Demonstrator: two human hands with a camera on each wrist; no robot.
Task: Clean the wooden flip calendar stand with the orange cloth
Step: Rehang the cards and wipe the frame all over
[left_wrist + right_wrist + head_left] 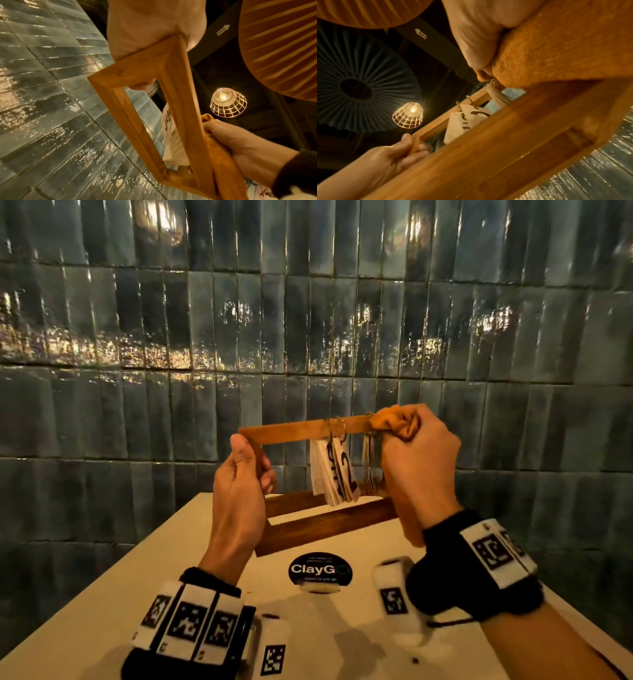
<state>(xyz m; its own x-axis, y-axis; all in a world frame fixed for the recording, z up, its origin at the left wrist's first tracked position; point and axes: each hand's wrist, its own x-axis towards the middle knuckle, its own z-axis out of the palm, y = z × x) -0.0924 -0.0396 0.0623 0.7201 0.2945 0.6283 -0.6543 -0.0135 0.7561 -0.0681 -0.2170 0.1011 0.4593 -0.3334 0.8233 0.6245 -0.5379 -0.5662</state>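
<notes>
The wooden flip calendar stand (294,429) is an open frame with paper cards (334,470) hanging on metal rings from its top bar. Its base (325,523) sits on the white table. My left hand (245,470) grips the frame's left upright, thumb up near the top corner. My right hand (416,450) holds the bunched orange cloth (397,421) against the right end of the top bar. In the left wrist view the stand (144,108) runs from my left hand (145,44) to the cloth (221,151). The right wrist view shows the cloth (556,51) on the frame (505,135).
The white table (137,587) carries a round black "ClayGo" sticker (320,569) just in front of the stand. A dark glossy tiled wall (308,320) stands close behind. A lit wire cage lamp (228,102) hangs overhead. The table's left edge falls away diagonally.
</notes>
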